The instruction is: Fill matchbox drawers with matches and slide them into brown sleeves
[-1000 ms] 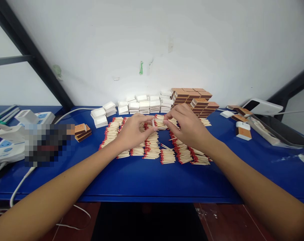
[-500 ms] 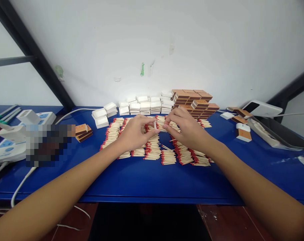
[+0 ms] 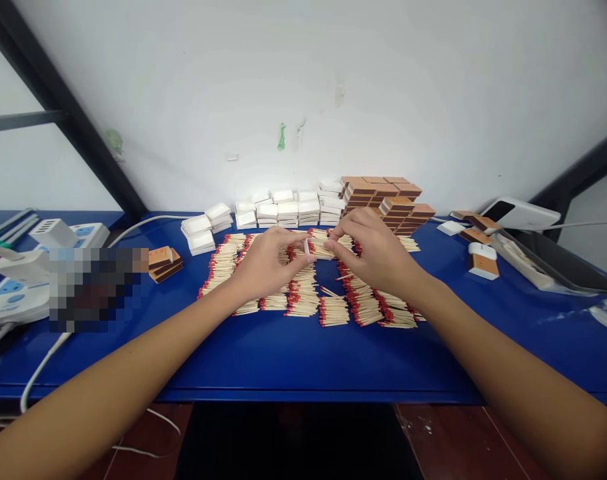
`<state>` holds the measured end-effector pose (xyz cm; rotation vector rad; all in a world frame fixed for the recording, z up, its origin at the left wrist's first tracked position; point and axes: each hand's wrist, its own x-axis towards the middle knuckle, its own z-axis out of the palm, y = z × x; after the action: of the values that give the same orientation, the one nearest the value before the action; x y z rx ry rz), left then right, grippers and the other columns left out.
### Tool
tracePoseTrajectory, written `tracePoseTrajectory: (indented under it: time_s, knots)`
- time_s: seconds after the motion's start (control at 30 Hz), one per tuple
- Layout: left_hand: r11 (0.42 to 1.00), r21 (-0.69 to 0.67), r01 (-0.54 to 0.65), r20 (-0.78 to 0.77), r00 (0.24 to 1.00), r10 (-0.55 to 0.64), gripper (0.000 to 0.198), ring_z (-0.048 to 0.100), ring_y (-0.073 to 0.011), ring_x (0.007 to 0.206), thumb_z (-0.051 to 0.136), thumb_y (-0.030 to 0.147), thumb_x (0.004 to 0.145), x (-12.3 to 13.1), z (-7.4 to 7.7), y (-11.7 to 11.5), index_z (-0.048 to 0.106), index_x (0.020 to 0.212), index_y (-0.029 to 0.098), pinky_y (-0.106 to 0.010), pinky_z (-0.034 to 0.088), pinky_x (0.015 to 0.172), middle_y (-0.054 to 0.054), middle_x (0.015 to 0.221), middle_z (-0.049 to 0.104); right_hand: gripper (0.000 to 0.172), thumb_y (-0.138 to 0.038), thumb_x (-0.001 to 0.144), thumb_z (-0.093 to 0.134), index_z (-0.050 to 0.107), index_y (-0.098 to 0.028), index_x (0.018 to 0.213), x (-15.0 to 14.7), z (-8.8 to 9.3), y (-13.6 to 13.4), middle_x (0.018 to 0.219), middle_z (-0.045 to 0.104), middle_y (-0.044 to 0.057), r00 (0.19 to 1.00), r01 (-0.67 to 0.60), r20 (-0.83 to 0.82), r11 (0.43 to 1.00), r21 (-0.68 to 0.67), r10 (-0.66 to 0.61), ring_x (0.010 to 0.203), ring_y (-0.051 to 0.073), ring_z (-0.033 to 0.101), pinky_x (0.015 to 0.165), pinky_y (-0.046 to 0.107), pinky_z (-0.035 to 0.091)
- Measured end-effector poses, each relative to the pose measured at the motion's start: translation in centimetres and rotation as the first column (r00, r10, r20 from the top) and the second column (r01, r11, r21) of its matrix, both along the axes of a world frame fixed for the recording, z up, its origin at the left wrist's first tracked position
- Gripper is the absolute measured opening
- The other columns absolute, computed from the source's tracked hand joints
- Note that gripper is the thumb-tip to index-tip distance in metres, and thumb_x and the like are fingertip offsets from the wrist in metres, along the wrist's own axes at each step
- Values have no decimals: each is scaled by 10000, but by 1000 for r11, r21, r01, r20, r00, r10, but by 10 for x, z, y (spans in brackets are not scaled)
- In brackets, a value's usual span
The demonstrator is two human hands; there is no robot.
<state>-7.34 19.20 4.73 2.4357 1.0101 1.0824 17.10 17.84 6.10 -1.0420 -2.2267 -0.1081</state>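
Observation:
My left hand [image 3: 273,263] pinches a small white matchbox tray [image 3: 310,256] between thumb and fingers, a little above the table. Matches [image 3: 321,249] lie across the tray. At its right end, the thumb and forefinger of my right hand [image 3: 371,247] are closed on the ends of these matches; the fingers partly hide them. Below and around both hands, red-tipped matches [image 3: 302,297] are spread in several bundled rows. A short separate bundle [image 3: 334,312] lies near the front, with a few loose sticks just behind it.
White trays [image 3: 277,211] are stacked along the wall, beside a pile of brown matchbox sleeves [image 3: 383,193]. More brown boxes [image 3: 164,263] lie left. A power strip [image 3: 18,293] with cables occupies the left side. A white device [image 3: 521,215] and an earphone-like case [image 3: 482,251] are right.
The left hand's tray has tipped slightly, and more of the matches across it shows. My right fingertips have shifted a little upward at its right end. The camera view has moved slightly.

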Motion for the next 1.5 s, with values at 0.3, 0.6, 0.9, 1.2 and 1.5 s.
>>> tracePoseTrajectory:
  time_s: [0.3, 0.6, 0.9, 1.2, 1.5]
  knots:
    - [975, 7, -220, 111, 970, 218, 263, 705, -278, 1143, 775, 340, 950, -6, 4, 7, 809, 1189, 235, -463, 535, 1047, -48, 1047, 820, 140, -275, 1033, 631, 729, -199, 969, 10, -20, 19, 977, 642, 112, 985, 26, 170, 997, -75, -12, 987, 304, 546, 902, 461, 470]
    - [976, 27, -215, 66, 975, 213, 187, 714, -274, 1119, 787, 308, 948, -4, 3, 7, 818, 1115, 232, -464, 549, 1041, -41, 1043, 818, 107, -268, 1027, 635, 677, -196, 959, 7, -29, 24, 1001, 631, 117, 971, 52, 239, 993, -107, -25, 1019, 310, 540, 912, 447, 468]
    - [976, 46, -212, 48, 977, 210, 166, 721, -270, 1114, 806, 300, 939, -4, 3, 7, 816, 1092, 236, -471, 552, 1043, -37, 1065, 820, 104, -223, 1025, 602, 669, -200, 950, 8, -31, 26, 998, 650, 124, 971, 30, 239, 993, -114, -2, 1021, 316, 541, 918, 452, 472]
    - [976, 75, -207, 50, 978, 203, 136, 725, -269, 1107, 817, 288, 932, -4, 3, 7, 815, 1060, 241, -464, 558, 1036, -31, 1057, 819, 144, -227, 1041, 553, 632, -199, 923, 5, -29, 23, 1036, 638, 140, 960, 59, 280, 985, -160, -12, 1032, 323, 530, 911, 456, 467]
    - [971, 149, -189, -27, 980, 195, 192, 692, -282, 1093, 789, 349, 963, -9, 0, 11, 788, 1122, 241, -466, 550, 1003, -45, 1052, 806, 175, -239, 1065, 498, 628, -192, 957, 12, -19, 23, 1033, 641, 160, 942, 87, 328, 996, -25, -74, 1031, 337, 528, 956, 491, 456]
